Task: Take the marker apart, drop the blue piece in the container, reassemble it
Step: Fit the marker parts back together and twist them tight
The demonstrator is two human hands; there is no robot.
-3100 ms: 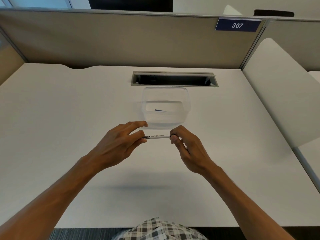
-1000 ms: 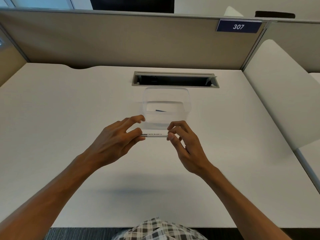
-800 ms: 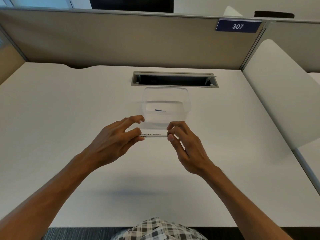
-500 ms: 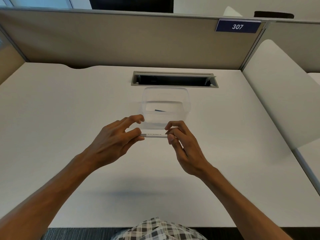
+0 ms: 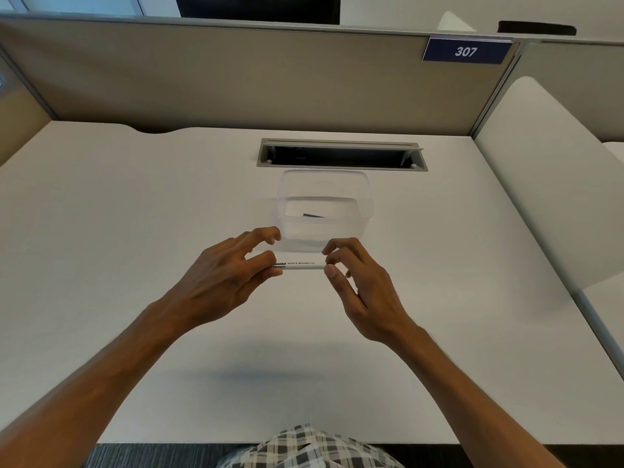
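A white whiteboard marker (image 5: 300, 265) with black lettering lies level in the air between my two hands, just in front of the container. My left hand (image 5: 223, 282) pinches its left end between thumb and forefinger, the other fingers raised. My right hand (image 5: 358, 282) pinches its right end with curled fingertips, which hide that end. Behind them stands a clear plastic container (image 5: 324, 184) with a small blue piece (image 5: 314, 216) lying on its bottom.
The white desk (image 5: 118, 231) has a grey cable slot (image 5: 341, 155) right behind the container. Beige partition walls close the back and left; a white panel (image 5: 547, 184) rises at the right. A sign reading 307 (image 5: 466, 51) hangs on the partition.
My right hand has slid in along the marker, so less of the barrel shows than three seconds ago. Over the last second both hands only shift slightly.
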